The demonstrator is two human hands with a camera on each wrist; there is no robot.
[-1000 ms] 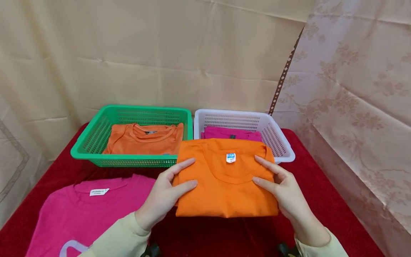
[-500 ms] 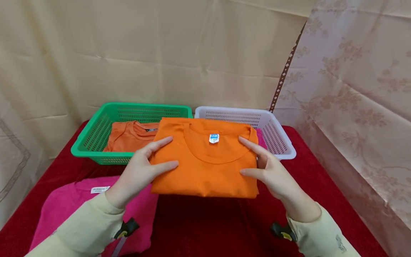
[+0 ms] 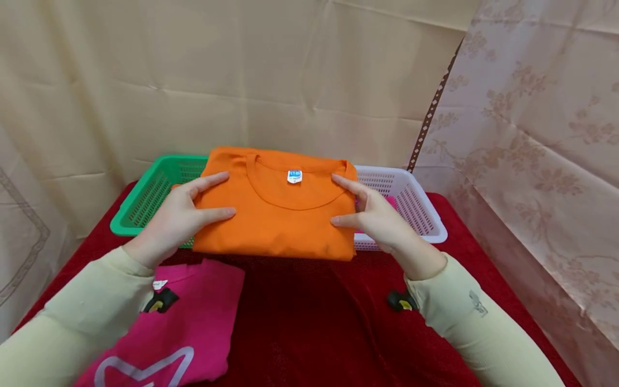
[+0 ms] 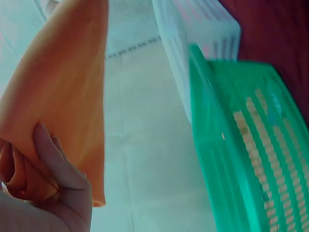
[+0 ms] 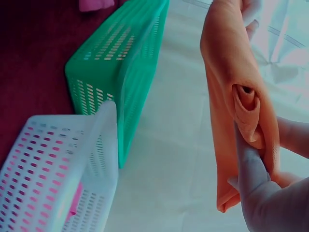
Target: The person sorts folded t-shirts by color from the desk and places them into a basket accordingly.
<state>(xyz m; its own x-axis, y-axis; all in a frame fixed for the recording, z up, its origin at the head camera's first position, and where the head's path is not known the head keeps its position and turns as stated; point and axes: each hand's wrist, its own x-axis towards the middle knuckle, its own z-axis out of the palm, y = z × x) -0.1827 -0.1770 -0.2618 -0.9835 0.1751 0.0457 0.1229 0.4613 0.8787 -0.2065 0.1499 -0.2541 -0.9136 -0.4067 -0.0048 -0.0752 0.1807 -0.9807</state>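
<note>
A folded orange T-shirt [image 3: 275, 226] with a white and blue neck label is held up in the air between both hands. My left hand [image 3: 181, 217] grips its left edge, thumb on top and fingers beneath, as the left wrist view shows. On the right edge my right hand [image 3: 377, 217] pinches the layers the same way; in the right wrist view fingers run under the rolled folds. Behind and below the shirt stands a green basket [image 3: 140, 207], mostly covered by it in the head view. A white basket [image 3: 423, 212] with pink cloth inside is partly hidden too.
A pink T-shirt [image 3: 203, 317] with a pale printed outline lies on the red tablecloth [image 3: 309, 322] at the front left, partly under my left forearm. Cream curtain [image 3: 290, 80] hangs close behind the baskets, and a floral curtain [image 3: 546, 161] borders the right side.
Both hands have lifted the orange T-shirt and carried it left and away from me, from in front of the white basket toward the green one. The baskets have stayed put.
</note>
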